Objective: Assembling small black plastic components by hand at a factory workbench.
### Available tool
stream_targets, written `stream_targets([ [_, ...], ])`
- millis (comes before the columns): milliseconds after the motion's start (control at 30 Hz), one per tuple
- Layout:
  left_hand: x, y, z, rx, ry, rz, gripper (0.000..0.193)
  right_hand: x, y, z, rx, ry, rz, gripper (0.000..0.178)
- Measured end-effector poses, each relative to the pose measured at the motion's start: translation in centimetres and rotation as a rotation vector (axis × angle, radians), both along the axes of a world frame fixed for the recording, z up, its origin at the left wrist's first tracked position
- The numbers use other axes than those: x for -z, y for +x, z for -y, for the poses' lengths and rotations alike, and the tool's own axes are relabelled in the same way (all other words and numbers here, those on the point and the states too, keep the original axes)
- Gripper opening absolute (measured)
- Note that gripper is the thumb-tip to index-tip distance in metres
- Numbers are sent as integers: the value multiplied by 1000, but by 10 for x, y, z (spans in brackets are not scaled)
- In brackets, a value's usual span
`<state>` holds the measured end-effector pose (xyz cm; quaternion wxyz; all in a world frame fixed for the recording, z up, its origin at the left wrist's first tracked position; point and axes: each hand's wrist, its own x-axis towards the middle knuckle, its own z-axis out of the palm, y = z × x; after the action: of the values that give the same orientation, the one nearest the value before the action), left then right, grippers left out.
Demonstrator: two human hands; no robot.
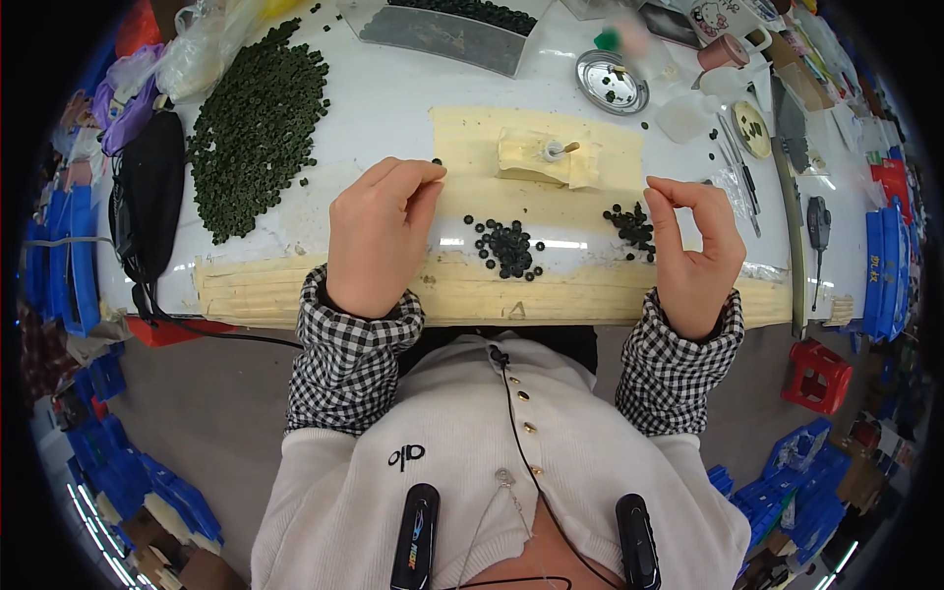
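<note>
My left hand [379,236] is over the left part of the work area, thumb and forefinger pinched together. A small dark round part [438,161] shows right at its forefinger tip; I cannot tell whether it is gripped. Beside the right pile, my right hand [700,256] also pinches thumb against forefinger, and whatever lies between them is too small to see. Between the hands sits a tape-covered block [526,169] with a white round piece [554,149] and a short brown peg [569,147] on top. Nearer me lie a pile of small dark ring-shaped parts [509,248] and a smaller dark pile [629,224].
A large heap of dark green parts [256,138] covers the left side, next to a black pouch [155,197]. At the back is a clear tray [442,39] of dark parts. Rightward are a metal dish [612,83], tweezers [739,162] and a round yellowish dish [750,130].
</note>
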<state>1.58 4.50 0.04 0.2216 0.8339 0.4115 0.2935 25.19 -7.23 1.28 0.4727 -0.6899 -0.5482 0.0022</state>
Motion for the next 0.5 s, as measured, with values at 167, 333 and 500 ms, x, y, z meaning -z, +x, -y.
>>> stream_targets([
  [167,0,-4,11,154,-195,-27,14,7,7,4,-13,-63,81,8],
  [333,4,-3,12,174,-160,-48,13,16,7,3,-74,-126,195,11],
  [500,5,-3,13,181,-126,-14,10,21,5,-1,-63,-165,313,7],
])
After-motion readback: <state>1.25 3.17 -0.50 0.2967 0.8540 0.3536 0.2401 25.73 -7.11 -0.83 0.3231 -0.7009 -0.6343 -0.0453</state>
